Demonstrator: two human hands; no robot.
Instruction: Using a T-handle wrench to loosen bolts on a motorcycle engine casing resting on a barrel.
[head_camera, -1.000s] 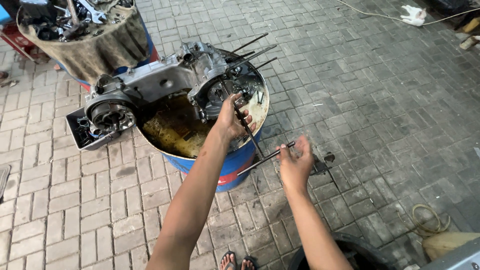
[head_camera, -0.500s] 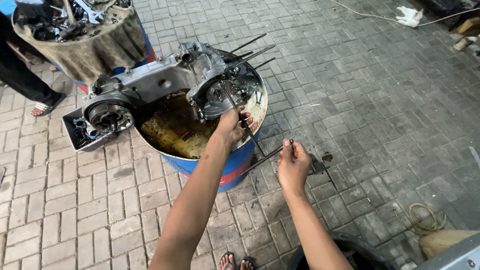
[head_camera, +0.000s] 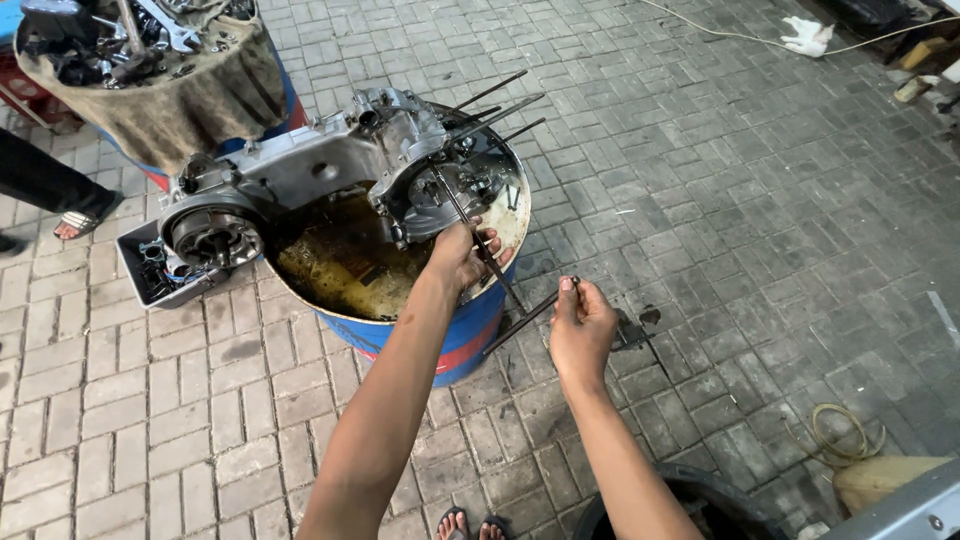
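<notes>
A grey metal engine casing (head_camera: 310, 175) lies across the top of a blue drum (head_camera: 440, 330) with brown oily liquid inside. Long thin studs (head_camera: 495, 105) stick out of the casing's right end. My left hand (head_camera: 460, 255) rests at the drum's near rim, closed around a long dark rod (head_camera: 478, 240) that reaches up into the casing. My right hand (head_camera: 582, 325) is to the right of the drum, off its rim, gripping a second thin rod (head_camera: 525, 320) that slants down to the left.
A second drum (head_camera: 170, 100), draped with a dirty cloth and loaded with metal parts, stands at the back left. Another person's leg and sandal (head_camera: 70, 215) show at the left edge. A coiled cord (head_camera: 840, 435) and a black tyre (head_camera: 690, 500) lie near my feet on the brick paving.
My right hand has shifted slightly with its rod. The other person's leg has come into view at the left. My left hand stays on the rod at the casing.
</notes>
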